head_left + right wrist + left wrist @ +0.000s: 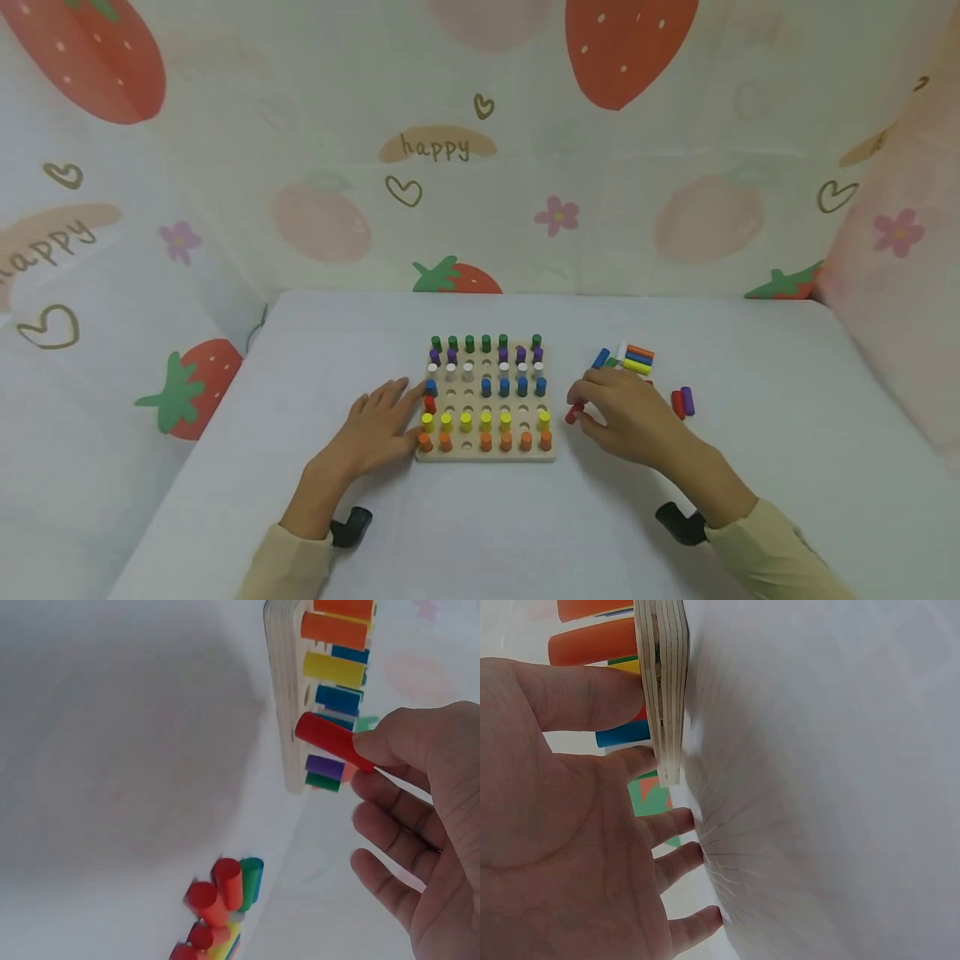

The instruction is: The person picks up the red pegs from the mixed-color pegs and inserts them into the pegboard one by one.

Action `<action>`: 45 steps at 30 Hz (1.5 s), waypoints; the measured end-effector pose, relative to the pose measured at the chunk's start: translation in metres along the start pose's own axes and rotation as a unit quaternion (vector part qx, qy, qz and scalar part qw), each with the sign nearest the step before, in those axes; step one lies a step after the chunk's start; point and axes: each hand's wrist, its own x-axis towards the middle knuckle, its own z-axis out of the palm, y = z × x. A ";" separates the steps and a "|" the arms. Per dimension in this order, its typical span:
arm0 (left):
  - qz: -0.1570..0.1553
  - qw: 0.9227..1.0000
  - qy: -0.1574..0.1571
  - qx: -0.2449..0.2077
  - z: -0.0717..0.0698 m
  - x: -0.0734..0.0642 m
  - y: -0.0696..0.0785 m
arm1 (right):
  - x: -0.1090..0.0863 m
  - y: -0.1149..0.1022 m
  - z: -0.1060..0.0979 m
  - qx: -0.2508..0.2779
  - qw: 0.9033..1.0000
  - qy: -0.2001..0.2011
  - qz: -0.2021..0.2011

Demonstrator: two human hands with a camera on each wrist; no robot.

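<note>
A wooden pegboard [487, 457] lies on the table, with coloured pegs standing in rows: green, purple, white, blue, red, yellow and orange from back to front. Several holes are bare, and the red row carries one red peg [430, 405] at its left end. My left hand [381, 433] rests by the board's left side, thumb and index finger against its edge, the other fingertips down on the table. Beyond the board's right side, my right hand [633, 417] pinches a loose red peg [324, 736] between thumb and index finger, its other fingers loosely bent.
Right of the board lie loose pegs, among them a blue peg [601, 358], a yellow peg [637, 367] and a purple peg [688, 401]. My right hand partly covers this pile. Behind the white table [360, 321] hangs a strawberry-print cloth [480, 217].
</note>
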 end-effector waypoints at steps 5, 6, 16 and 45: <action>-0.001 1.000 0.003 0.000 0.002 0.001 0.001 | 0.009 -0.006 0.002 -0.006 1.000 0.011 -0.022; -0.002 1.000 0.003 0.001 0.002 0.002 0.001 | 0.011 -0.007 0.002 -0.005 1.000 0.012 -0.026; -0.002 1.000 -0.001 0.000 0.000 0.000 0.000 | 0.029 -0.019 0.004 0.006 0.999 0.004 -0.038; -0.004 1.000 -0.002 -0.006 -0.004 -0.002 0.002 | 0.074 -0.065 0.025 0.067 0.995 -0.027 -0.075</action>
